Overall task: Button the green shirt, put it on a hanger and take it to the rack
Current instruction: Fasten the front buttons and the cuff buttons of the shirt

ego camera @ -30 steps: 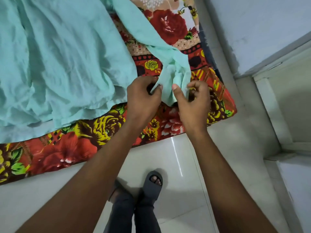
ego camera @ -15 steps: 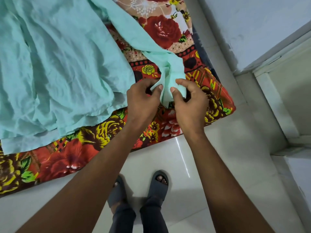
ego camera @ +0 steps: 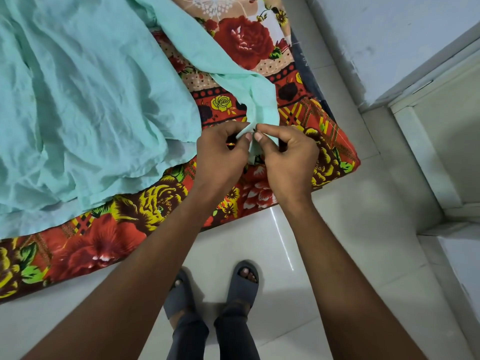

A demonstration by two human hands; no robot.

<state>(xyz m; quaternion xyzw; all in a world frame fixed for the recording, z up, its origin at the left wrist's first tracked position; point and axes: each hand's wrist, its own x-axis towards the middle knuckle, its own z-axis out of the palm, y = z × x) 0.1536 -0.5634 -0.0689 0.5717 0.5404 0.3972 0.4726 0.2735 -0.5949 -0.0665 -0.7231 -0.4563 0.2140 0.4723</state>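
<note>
The pale green shirt (ego camera: 85, 100) lies crumpled across a floral bedsheet, filling the upper left. One sleeve runs down to the right and ends in a cuff (ego camera: 262, 110) at the bed's near corner. My left hand (ego camera: 220, 157) and my right hand (ego camera: 285, 157) meet at that cuff. Each pinches the cuff edge between thumb and forefinger, thumbs almost touching. The cuff's tip is hidden between the two hands. No hanger is in view.
The red and yellow floral bedsheet (ego camera: 104, 242) covers the bed, whose near edge runs along the white tiled floor (ego camera: 337, 229). My feet in grey sandals (ego camera: 244, 281) stand just below. A white wall and a door frame (ego camera: 420, 157) rise at the right.
Both hands have closed in on the cuff's end, and the thumbs have come together. The cuff hanging between them is now bunched smaller.
</note>
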